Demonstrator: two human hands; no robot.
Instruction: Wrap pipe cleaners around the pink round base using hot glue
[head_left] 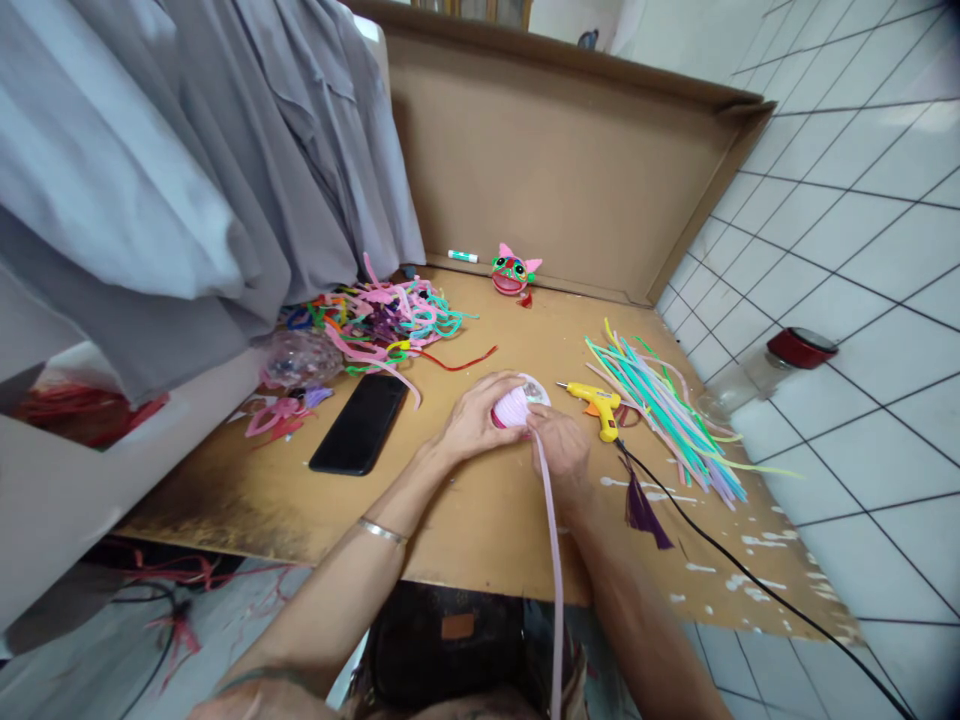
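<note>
Near the middle of the table, my left hand [477, 412] is closed around a small round piece [513, 407] wrapped in pale lilac pipe cleaner, with a clear, shiny part showing at its upper right and some pink at its lower left. Against its right side, my right hand [561, 442] has its fingers pressed together on a long lilac pipe cleaner [552, 540]. The strip runs from those fingers down past the table's front edge. A yellow glue gun [598, 403] lies just right of my right hand, nozzle pointing left.
Left of my hands lie a black phone [358, 424] and a tangled heap of pipe cleaners [397, 318]. Straight pipe cleaners [664, 415], a purple tassel [643, 513] and a glass jar [757, 378] are right. A pink-eared figure [513, 272] and glue stick [463, 256] are behind.
</note>
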